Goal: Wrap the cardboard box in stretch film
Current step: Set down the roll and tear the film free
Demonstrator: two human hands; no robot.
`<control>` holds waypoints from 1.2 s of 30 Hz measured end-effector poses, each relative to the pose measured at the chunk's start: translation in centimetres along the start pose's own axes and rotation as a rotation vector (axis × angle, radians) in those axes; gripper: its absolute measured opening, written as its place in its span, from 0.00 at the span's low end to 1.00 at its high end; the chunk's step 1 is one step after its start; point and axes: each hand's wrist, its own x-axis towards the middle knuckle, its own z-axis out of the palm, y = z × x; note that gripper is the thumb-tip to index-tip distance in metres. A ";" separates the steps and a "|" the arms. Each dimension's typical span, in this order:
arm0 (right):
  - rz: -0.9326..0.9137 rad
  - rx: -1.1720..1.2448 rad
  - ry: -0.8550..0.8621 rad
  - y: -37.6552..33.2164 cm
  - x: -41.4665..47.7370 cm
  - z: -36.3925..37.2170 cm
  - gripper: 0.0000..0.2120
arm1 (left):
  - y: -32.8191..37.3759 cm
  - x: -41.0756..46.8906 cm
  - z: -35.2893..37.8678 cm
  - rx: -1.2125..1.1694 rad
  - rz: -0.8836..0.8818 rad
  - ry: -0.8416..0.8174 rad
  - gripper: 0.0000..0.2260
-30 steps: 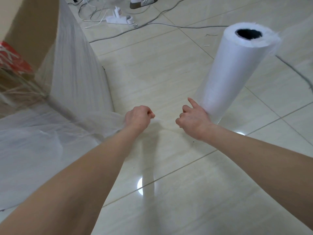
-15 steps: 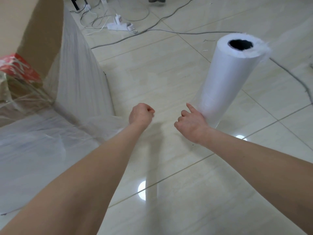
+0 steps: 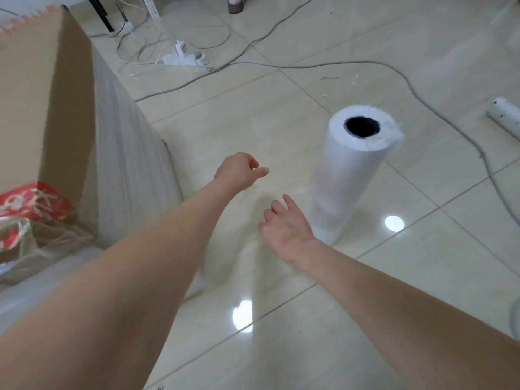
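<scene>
The tall cardboard box (image 3: 42, 94) stands at the left, its near side covered in stretch film (image 3: 129, 147) that runs down to the floor. A white film roll (image 3: 349, 175) stands upright on the tiles at centre right. My left hand (image 3: 239, 171) is raised between box and roll, fingers curled and thumb out, pinching a faint, nearly clear sheet of film that stretches toward the roll. My right hand (image 3: 284, 223) hovers lower, just left of the roll's base, fingers loosely spread and holding nothing.
A white power strip (image 3: 183, 59) and several grey cables (image 3: 422, 88) lie across the tiled floor behind. Another white tube (image 3: 503, 114) lies at the right edge. A red packet (image 3: 31, 201) shows under film at the box's lower left.
The view has pulled up and back. My left hand rose and moved away from the right one. My right hand let go of the roll's base and its fingers opened.
</scene>
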 end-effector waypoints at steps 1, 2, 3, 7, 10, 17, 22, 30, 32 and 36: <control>-0.012 0.017 -0.013 -0.1 -0.4 -0.9 0.18 | 0.6 0.0 -1.0 0.071 0.011 -0.019 0.18; -0.026 0.033 -0.019 -0.2 -0.7 -1.8 0.17 | 1.2 0.0 -2.2 0.132 0.028 -0.036 0.19; -0.039 0.046 -0.016 -0.1 -1.1 -2.8 0.17 | 2.0 0.0 -3.4 0.188 0.046 -0.052 0.19; -0.068 0.119 -0.009 0.7 -2.7 -7.1 0.17 | 5.4 0.2 -8.6 0.356 0.078 -0.089 0.20; -0.076 0.210 0.022 1.3 -4.0 -10.5 0.17 | 8.2 -0.1 -12.1 0.336 0.026 -0.064 0.19; 0.107 0.368 0.059 6.2 -7.8 -18.4 0.18 | 13.2 -5.0 -15.3 0.054 -0.048 -0.241 0.11; 0.514 0.584 0.040 10.7 -9.6 -21.5 0.17 | 15.9 -8.8 -14.7 -0.048 -0.119 -0.409 0.15; 0.726 0.940 -0.433 16.6 -8.2 -18.2 0.21 | 18.8 -8.6 -10.4 -0.145 -0.319 -0.572 0.19; 0.697 0.971 -0.460 17.4 -7.4 -17.8 0.19 | 19.4 -8.1 -9.6 -0.135 -0.361 -0.570 0.15; 0.664 1.031 -0.451 18.5 -6.4 -17.3 0.13 | 20.9 -6.8 -9.7 -0.090 -0.412 -0.577 0.09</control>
